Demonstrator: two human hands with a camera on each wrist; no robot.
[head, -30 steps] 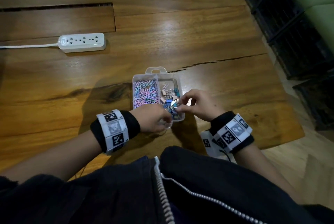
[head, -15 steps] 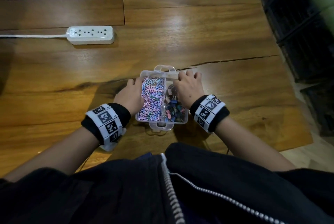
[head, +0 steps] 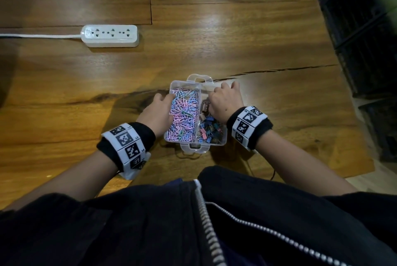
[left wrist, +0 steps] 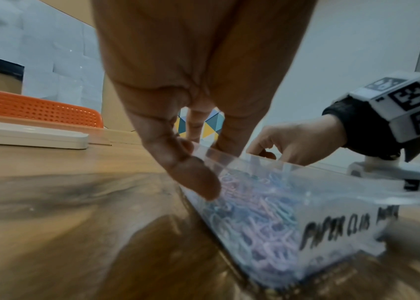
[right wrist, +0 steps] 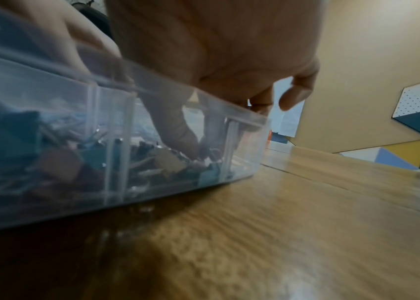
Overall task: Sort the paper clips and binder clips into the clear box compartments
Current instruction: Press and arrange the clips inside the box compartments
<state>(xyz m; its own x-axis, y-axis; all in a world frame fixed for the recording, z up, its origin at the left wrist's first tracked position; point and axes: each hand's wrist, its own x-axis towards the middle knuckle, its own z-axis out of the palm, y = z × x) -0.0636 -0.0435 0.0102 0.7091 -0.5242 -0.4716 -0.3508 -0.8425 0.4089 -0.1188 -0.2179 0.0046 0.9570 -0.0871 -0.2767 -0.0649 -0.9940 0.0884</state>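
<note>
The clear box (head: pixel 194 148) sits on the wooden table close in front of me. Pastel paper clips (head: pixel 184 113) fill its left compartment, and coloured binder clips (head: pixel 209 130) lie in the right one. My left hand (head: pixel 160 107) grips the left wall; in the left wrist view its thumb (left wrist: pixel 196 182) presses the outside while the fingers curl over the rim above the paper clips (left wrist: pixel 260 219). My right hand (head: pixel 224 99) holds the far right corner. In the right wrist view its thumb (right wrist: pixel 178 132) reaches inside among the binder clips (right wrist: pixel 62 162), with the other fingers outside the wall.
A white power strip (head: pixel 110 35) with its cord lies at the far left. A long crack (head: pixel 279 70) runs across the table toward its right edge. Dark shelving (head: pixel 365 29) stands beyond that edge. An orange perforated thing (left wrist: pixel 37 107) shows behind the table.
Both hands left the near end of the box, where the right one was at the binder clips, and moved up along its sides. They now hold the left wall and far right corner.
</note>
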